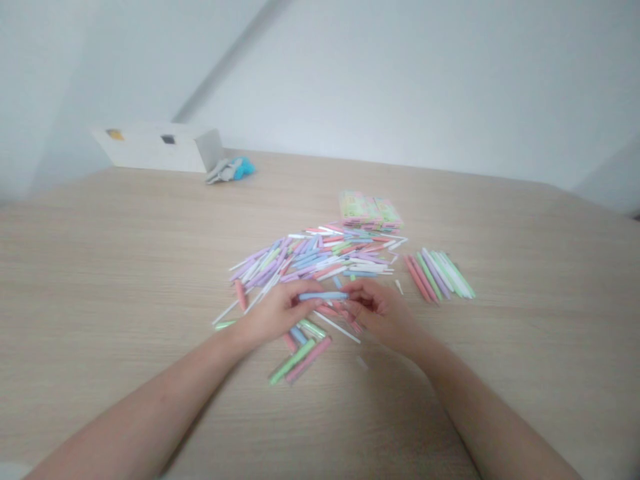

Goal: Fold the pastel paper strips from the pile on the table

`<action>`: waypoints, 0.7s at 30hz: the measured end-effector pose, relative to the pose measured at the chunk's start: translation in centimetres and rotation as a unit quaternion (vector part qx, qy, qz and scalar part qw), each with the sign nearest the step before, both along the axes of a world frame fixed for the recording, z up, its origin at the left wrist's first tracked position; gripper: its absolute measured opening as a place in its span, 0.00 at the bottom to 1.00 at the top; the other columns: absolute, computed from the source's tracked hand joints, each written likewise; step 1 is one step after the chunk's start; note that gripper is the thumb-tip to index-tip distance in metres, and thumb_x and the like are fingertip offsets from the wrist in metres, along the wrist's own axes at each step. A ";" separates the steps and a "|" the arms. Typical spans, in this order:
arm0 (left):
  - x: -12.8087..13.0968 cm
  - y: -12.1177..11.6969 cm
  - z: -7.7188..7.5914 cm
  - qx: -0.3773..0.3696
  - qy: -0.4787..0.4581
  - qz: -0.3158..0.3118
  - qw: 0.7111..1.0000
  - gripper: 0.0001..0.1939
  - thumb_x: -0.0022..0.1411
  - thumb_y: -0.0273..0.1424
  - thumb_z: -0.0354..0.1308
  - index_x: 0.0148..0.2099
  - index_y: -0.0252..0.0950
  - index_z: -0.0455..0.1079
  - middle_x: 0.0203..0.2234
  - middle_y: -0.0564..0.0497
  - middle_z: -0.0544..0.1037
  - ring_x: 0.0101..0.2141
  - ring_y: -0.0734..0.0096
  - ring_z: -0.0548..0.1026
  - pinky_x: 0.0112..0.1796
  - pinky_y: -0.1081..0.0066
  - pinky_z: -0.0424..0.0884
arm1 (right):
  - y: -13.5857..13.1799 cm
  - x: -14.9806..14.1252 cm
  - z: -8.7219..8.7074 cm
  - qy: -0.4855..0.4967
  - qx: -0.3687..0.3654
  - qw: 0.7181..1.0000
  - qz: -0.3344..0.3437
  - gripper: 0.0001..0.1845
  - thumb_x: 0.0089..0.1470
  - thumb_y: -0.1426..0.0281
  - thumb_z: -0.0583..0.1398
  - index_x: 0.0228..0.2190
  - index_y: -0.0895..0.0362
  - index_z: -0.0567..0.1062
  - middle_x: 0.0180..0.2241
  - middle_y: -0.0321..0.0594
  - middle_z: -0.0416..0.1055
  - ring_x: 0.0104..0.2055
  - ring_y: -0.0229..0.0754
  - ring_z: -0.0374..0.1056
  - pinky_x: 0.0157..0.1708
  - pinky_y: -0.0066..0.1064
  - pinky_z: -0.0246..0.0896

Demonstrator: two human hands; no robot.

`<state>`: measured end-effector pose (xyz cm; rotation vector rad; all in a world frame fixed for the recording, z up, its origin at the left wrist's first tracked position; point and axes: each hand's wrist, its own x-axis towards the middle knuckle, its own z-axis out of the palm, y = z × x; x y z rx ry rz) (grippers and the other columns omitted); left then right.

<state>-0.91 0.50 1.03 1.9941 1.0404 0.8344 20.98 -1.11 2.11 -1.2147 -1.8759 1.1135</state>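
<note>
A slim light-blue stick (323, 295), perhaps a pen, lies level between my two hands. My left hand (283, 308) pinches its left end and my right hand (375, 308) has the right end in its fingers. Beyond and beneath them spreads a loose pile of pastel sticks (310, 257) in purple, blue, red, green and white. Closer to me, a green stick (293, 362) and a pink stick (309, 360) rest side by side. Blur hides the finer details, and my hands cover part of the pile.
Right of the pile, several coloured sticks (440, 275) lie in a neat row. Behind it sits a stack of patterned packs (370, 210). A white box (155, 150) stands at the far left, with grey and blue gloves or cloth (231, 170) beside it. A pale wall backs the wooden table (540, 373).
</note>
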 end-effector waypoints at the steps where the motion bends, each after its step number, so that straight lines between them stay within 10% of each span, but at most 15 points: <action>1: 0.0 0.0 0.1 -0.001 0.003 -0.001 1.000 0.14 0.62 0.36 0.52 0.45 0.39 0.73 0.36 0.49 0.77 0.38 0.64 0.74 0.38 0.68 0.70 | 0.0 0.0 0.0 -0.003 0.002 1.000 0.000 0.12 0.55 0.64 0.56 0.40 0.57 0.68 0.27 0.37 0.72 0.27 0.36 0.67 0.28 0.27 0.61; 7: -0.2 0.4 0.0 -0.011 0.002 0.045 0.999 0.12 0.62 0.35 0.51 0.44 0.37 0.71 0.34 0.51 0.76 0.36 0.67 0.73 0.38 0.70 0.68 | 0.0 0.9 1.4 -0.092 -0.001 0.996 -0.019 0.09 0.53 0.64 0.56 0.32 0.57 0.68 0.21 0.33 0.69 0.23 0.35 0.65 0.23 0.25 0.57; 12: -0.4 1.1 -0.9 -0.062 -0.056 0.125 0.989 0.12 0.62 0.38 0.50 0.44 0.37 0.65 0.25 0.55 0.72 0.26 0.71 0.71 0.28 0.74 0.67 | -0.9 1.9 3.9 -0.299 -0.002 0.948 0.111 0.09 0.46 0.65 0.61 0.21 0.58 0.73 0.21 0.37 0.71 0.25 0.38 0.66 0.23 0.26 0.55; 17: -0.7 1.6 -1.4 -0.080 -0.090 0.142 0.983 0.12 0.61 0.38 0.51 0.44 0.37 0.63 0.23 0.57 0.69 0.22 0.75 0.68 0.25 0.76 0.65 | -1.8 1.3 4.1 -0.389 -0.017 0.904 0.177 0.07 0.43 0.66 0.63 0.23 0.58 0.77 0.23 0.40 0.75 0.29 0.43 0.71 0.40 0.35 0.61; 21: -0.8 1.7 -1.5 -0.096 -0.095 0.143 0.981 0.15 0.61 0.40 0.51 0.46 0.36 0.64 0.24 0.56 0.68 0.23 0.75 0.69 0.27 0.74 0.68 | -1.7 1.0 2.6 -0.395 0.036 0.894 0.209 0.05 0.43 0.71 0.61 0.23 0.59 0.78 0.22 0.40 0.76 0.28 0.42 0.72 0.59 0.45 0.41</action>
